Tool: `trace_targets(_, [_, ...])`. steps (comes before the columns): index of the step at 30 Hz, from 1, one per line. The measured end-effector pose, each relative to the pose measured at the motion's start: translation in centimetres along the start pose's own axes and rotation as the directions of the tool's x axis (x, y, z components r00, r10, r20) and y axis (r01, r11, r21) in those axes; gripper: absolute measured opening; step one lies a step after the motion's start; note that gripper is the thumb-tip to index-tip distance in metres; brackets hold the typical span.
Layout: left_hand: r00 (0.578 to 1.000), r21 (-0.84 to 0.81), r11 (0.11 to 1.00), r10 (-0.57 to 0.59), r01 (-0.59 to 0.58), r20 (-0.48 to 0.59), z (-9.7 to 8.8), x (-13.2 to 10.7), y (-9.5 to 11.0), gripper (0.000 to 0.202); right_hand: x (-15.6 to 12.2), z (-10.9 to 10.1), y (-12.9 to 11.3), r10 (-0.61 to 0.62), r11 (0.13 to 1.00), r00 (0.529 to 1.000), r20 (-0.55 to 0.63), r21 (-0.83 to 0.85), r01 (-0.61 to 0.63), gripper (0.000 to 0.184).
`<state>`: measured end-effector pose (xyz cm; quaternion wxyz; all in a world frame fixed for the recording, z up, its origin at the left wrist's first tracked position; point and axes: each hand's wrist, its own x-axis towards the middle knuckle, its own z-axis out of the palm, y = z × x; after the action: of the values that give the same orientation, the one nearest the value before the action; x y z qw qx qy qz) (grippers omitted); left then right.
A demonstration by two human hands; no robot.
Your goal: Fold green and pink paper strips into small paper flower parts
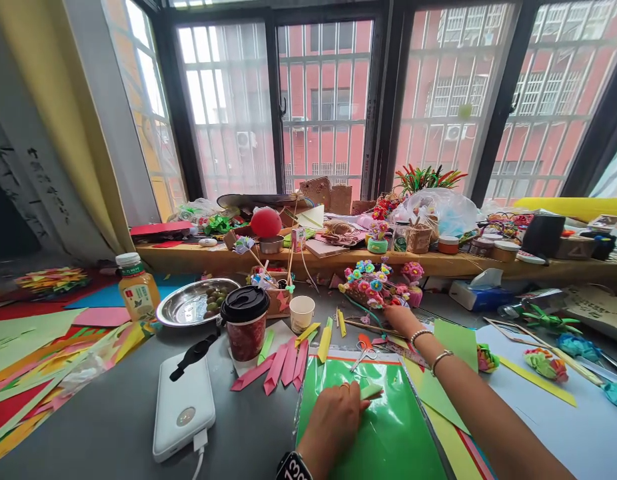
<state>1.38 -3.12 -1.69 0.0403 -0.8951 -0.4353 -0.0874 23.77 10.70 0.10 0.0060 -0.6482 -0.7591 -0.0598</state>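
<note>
My left hand (334, 415) rests on a shiny green folder (393, 440), its fingers closed round a folded light green paper strip (371, 391). My right arm stretches forward across the table, and my right hand (401, 321) is low beside a cluster of colourful craft flowers (371, 283). Its fingertips are too small and partly hidden to show whether they grip anything. Scissors (362, 355) lie at the folder's top edge. Left of the folder are several folded pink paper strips (277, 370), with folded yellow strips (325, 343) close by.
A lidded coffee cup (244, 330), a paper cup (302, 312), a metal plate (181, 308) with green fruit and a juice bottle (138, 290) stand left. A white power bank (183, 407) has a cable plugged in. Coloured paper (456, 347) lies right. Craft supplies crowd the windowsill (228, 259).
</note>
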Motion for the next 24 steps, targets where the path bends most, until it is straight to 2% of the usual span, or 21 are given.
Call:
trace_targets(6, [1.0,-0.014,1.0,0.004,-0.004,0.006,-0.1,0.0,0.0,0.023,0.3,-0.2,-0.6,-0.072,0.99,0.997,0.017,-0.122,0.074,0.032])
trace_targets(14, [1.0,-0.029,1.0,0.011,-0.01,0.015,-0.2,0.1,0.0,0.023,-0.8,-0.7,0.6,-0.144,0.972,0.99,-0.008,-0.19,0.14,0.03])
trace_targets(19, [1.0,-0.009,1.0,0.008,-0.008,0.022,-0.1,0.1,-0.1,0.026,-1.5,-0.5,1.9,-0.11,0.971,0.993,-0.032,-0.216,0.101,0.026])
trace_targets(24, [0.999,-0.013,1.0,0.009,-0.009,-0.034,-0.1,-0.1,0.0,0.025,-1.9,-0.8,3.3,-0.041,0.972,0.985,-0.165,-0.234,0.001,0.022])
